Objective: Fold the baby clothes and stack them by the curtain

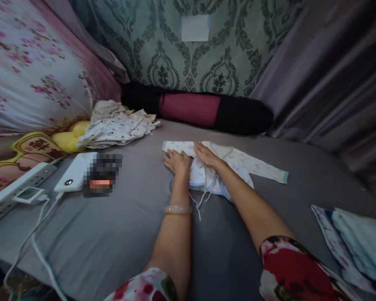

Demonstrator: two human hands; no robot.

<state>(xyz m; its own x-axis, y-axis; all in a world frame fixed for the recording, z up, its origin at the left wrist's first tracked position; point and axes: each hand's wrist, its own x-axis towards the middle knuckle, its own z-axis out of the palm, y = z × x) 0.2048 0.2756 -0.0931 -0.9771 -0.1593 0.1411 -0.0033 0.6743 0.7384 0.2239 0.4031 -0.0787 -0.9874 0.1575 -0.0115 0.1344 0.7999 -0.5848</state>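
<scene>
Baby's wrap-front shirt [242,165], white with pale-blue trim: spread on the grey bedsheet [128,238], front upward, ties [200,205] trailing from its near edge. Left hand [178,162]: palm down at the shirt's left sleeve [178,145], fingers spread, no clenched hold; whether the fingertips pinch any fabric, cannot tell. Right hand [209,156]: extended flat across that sleeve's inner end, grasping nothing visible. Right sleeve [265,168]: outstretched, untouched. Beyond the shirt: black-and-maroon bolster [189,109]. Left of it: crumpled spotted cloth [119,128], white power bank [77,170]. Right of it, nearer the wearer: folded garments [360,242]. Step in hand, as judged: smoothing or arranging the left sleeve. Next move, as judged, calls for light, flat-fingered handling, ties kept clear of the palms
</scene>
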